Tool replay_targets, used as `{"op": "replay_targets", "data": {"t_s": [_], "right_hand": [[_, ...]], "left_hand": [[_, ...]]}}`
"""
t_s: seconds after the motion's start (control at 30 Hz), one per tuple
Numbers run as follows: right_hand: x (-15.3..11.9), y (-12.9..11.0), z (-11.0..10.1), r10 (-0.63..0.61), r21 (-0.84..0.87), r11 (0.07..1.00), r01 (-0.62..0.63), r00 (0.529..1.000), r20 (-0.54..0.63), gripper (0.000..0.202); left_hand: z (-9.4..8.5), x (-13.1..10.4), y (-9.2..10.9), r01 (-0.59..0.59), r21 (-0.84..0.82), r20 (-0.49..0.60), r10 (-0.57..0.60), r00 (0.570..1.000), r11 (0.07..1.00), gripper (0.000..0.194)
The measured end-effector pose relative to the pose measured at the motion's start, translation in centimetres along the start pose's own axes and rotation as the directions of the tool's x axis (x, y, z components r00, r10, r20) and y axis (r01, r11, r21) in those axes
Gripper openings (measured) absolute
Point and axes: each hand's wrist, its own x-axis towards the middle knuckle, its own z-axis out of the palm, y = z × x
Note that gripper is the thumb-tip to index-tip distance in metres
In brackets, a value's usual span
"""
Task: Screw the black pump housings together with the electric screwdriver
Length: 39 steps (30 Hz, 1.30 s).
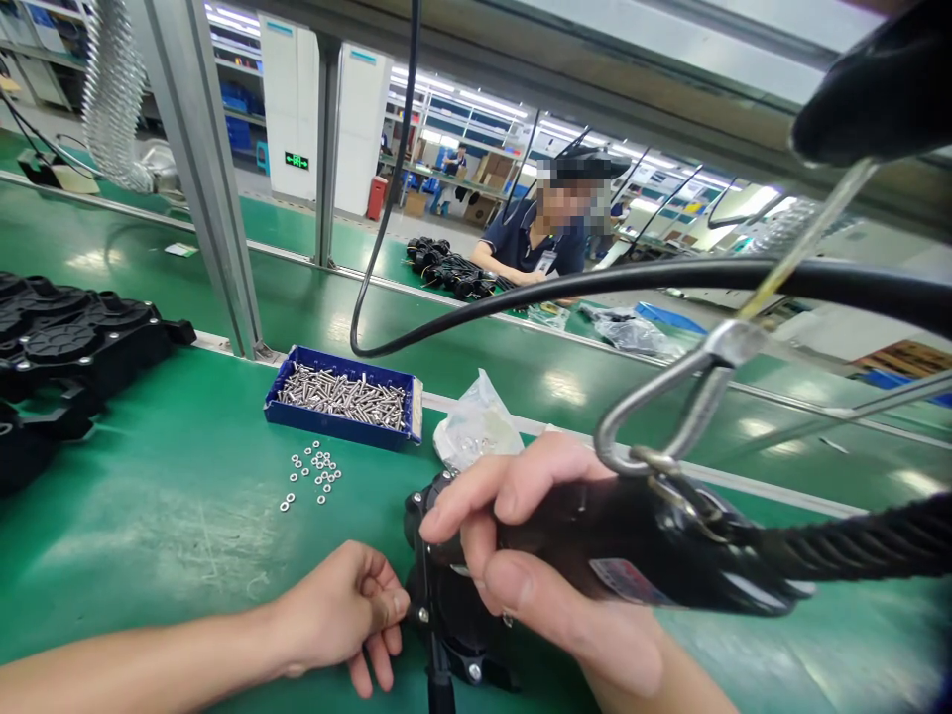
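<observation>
Black housing [455,617] with silver screws in its rim lies on the green work surface [149,540], right between the two hands. The left hand [331,607] is on its left side, the fingertips bent in close at the rim, thumb and forefinger together; whether they pinch something small, I cannot tell. The right hand [587,623] is wrapped round a black power screwdriver [572,540], fingers over the top, thumb beneath. The tool's long axis runs sideways, its nose pointing left over the housing and its corded end away to the right; the fingers hide the tip, so contact with a screw cannot be told. The two hands are apart, both close to the part. A metal hook [738,342] hangs over the right hand, linked to the tool by a ring.

Beyond the left hand, a blue box [349,428] is heaped with silver screws [334,395], and loose washers [321,461] lie scattered on its near side. A clear plastic bag [480,426] sits just past the right hand's fingers, its contents unclear. More black housings [66,342] stand far to the left of the left hand
</observation>
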Motion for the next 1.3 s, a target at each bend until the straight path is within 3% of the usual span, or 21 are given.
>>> {"op": "replay_targets", "data": {"t_s": [0.27, 0.43, 0.6, 0.73, 0.9, 1.3], "right_hand": [[-0.4, -0.1, 0.3, 0.013, -0.021, 1.000, -0.013, 1.000, 0.015, 0.025], [-0.3, 0.0, -0.1, 0.016, -0.027, 0.999, -0.016, 1.000, 0.006, 0.024], [-0.3, 0.3, -0.6, 0.007, -0.062, 0.998, -0.004, 0.999, 0.045, 0.027], [-0.4, 0.0, 0.0, 0.036, -0.044, 0.998, -0.037, 0.999, -0.021, 0.025], [0.1, -0.1, 0.3, 0.041, -0.056, 0.997, -0.044, 0.998, -0.055, 0.024], [1.4, 0.8, 0.6, 0.002, 0.020, 1.000, 0.002, 0.983, -0.184, 0.019]], "left_hand": [[0.4, -0.6, 1.6, 0.086, -0.102, 0.060, -0.080, 0.995, 0.991, 0.045], [-0.4, -1.1, 1.9, 0.080, -0.145, 0.067, -0.070, 0.995, 0.986, 0.033], [-0.4, -1.9, 2.1, 0.060, -0.108, 0.116, -0.047, 0.992, 0.992, 0.040], [0.4, -1.8, 1.9, 0.056, -0.075, 0.082, -0.050, 0.995, 0.996, 0.049], [1.3, -1.3, 1.2, 0.056, -0.087, -0.040, -0.059, 0.997, 0.995, 0.057], [1.3, -1.1, 0.3, 0.015, -0.089, -0.051, -0.020, 0.999, 0.996, 0.059]]}}
